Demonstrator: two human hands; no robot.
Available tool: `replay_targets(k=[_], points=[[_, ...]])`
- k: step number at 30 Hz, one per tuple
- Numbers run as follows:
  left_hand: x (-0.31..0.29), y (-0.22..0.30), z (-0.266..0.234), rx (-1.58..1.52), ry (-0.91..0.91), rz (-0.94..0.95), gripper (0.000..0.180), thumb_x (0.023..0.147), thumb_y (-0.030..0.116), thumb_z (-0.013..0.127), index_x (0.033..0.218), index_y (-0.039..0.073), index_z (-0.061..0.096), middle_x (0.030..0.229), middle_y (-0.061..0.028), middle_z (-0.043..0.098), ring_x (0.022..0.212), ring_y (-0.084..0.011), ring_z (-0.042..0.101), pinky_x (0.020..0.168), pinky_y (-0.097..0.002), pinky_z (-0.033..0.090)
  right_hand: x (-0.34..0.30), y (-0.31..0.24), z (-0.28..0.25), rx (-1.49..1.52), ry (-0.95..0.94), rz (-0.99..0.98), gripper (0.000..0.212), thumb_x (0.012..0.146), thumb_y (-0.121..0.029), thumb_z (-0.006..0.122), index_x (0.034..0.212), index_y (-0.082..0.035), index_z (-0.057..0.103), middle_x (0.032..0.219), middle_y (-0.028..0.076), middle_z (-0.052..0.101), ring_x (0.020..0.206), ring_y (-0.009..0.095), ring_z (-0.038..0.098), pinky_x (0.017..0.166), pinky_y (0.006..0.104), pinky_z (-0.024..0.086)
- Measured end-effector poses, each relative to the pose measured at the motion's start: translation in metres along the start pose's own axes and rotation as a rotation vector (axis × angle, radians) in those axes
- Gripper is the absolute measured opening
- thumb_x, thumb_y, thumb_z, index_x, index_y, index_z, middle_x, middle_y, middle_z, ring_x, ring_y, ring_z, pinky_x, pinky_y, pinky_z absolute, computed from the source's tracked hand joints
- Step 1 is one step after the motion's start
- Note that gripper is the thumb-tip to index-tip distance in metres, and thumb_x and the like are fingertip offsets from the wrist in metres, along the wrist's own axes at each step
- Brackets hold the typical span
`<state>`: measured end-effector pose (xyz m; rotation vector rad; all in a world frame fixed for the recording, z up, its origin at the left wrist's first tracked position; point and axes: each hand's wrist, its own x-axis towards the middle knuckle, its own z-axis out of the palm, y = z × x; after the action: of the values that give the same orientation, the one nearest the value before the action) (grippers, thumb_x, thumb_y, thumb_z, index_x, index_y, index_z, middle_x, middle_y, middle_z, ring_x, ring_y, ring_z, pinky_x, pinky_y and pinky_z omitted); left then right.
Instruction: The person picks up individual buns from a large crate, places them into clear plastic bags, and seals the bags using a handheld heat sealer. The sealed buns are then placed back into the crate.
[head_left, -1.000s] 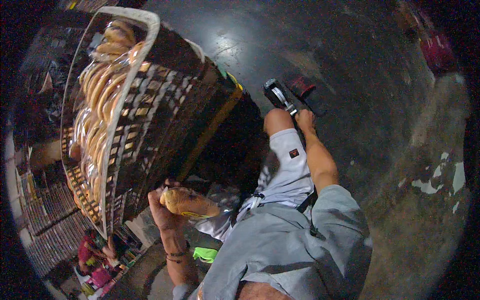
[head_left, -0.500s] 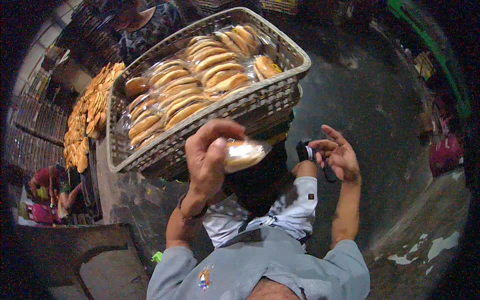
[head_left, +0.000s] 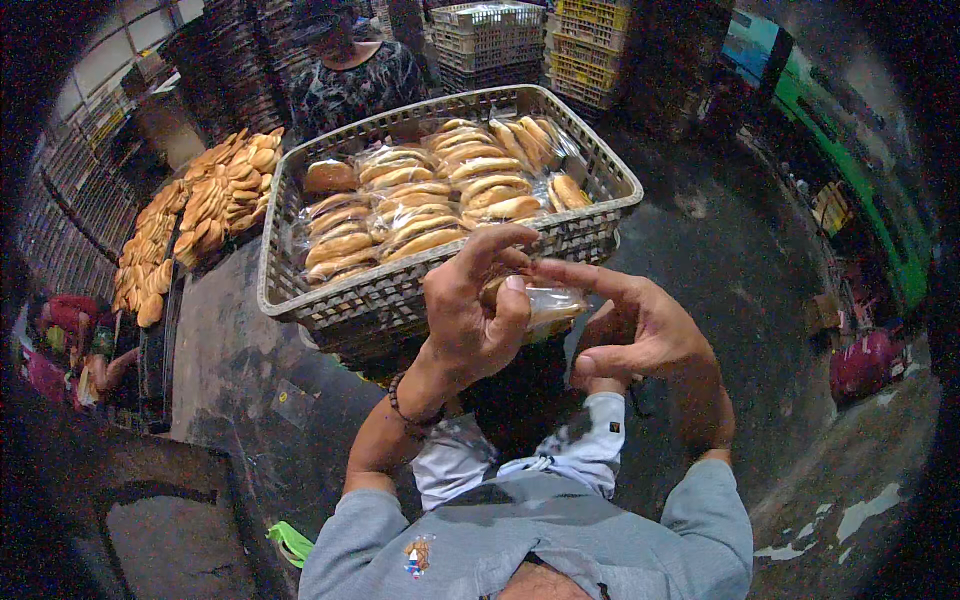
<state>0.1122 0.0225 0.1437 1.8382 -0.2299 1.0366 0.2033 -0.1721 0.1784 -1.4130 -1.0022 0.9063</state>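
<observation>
My left hand (head_left: 476,300) pinches a bread bun in a clear plastic wrapper (head_left: 556,304) at the near side of the crate. Fingers apart, my right hand (head_left: 655,325) is just right of the wrapped bun, its forefinger reaching over toward my left fingertips. Whether it touches the wrapper I cannot tell. Just beyond both hands stands a grey plastic basket crate (head_left: 370,302). Inside it, several wrapped flat buns (head_left: 415,190) stand on edge in rows, with a few lying at the right end.
Loose unwrapped buns (head_left: 228,195) are heaped at the left. A person in a dark patterned top (head_left: 362,85) is beyond the crate; another person (head_left: 95,350) sits far left. Stacked crates (head_left: 490,45) stand at the back. A purple-red bundle (head_left: 865,362) lies at the right.
My left hand has moved right with the wrapped bun. My right hand has come in from the right to the bun. The view has tilted up, showing the person beyond the crate.
</observation>
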Motion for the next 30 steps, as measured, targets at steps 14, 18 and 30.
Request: replay_targets(k=[14,18,30], points=[[-0.007,-0.007,0.006,-0.168,0.091,-0.182,0.032,0.087,0.014,0.051,0.111,-0.003,0.063,0.084,-0.0118,0.071,0.076,-0.0161,0.069,0.069,-0.0292,0.056,0.029,0.051,0.009,-0.907,0.567,-0.607,0.059,0.072,-0.027,0.088,0.122,-0.006,0.065,0.098,0.01,0.058,0.086,0.024,0.059,0.076,0.036,0.052],[0.001,-0.031,0.005,-0.364,0.182,-0.259,0.033,0.091,0.02,0.049,0.106,-0.006,0.064,0.088,-0.0118,0.07,0.08,-0.0149,0.065,0.075,-0.0288,0.053,0.023,0.085,0.014,-0.928,0.724,-0.757,0.064,0.075,-0.022,0.085,0.13,-0.005,0.058,0.103,0.014,0.061,0.089,0.026,0.063,0.075,0.039,0.053],[0.005,-0.037,0.012,-0.969,-0.121,-0.48,0.054,0.1,0.033,0.052,0.139,-0.003,0.049,0.152,-0.0185,0.036,0.141,-0.0271,0.036,0.116,-0.0393,0.028,0.05,0.047,-0.039,-1.022,0.688,-0.523,0.08,0.078,-0.027,0.078,0.143,0.003,0.043,0.14,0.028,0.05,0.12,0.044,0.055,0.103,0.0486,0.045]])
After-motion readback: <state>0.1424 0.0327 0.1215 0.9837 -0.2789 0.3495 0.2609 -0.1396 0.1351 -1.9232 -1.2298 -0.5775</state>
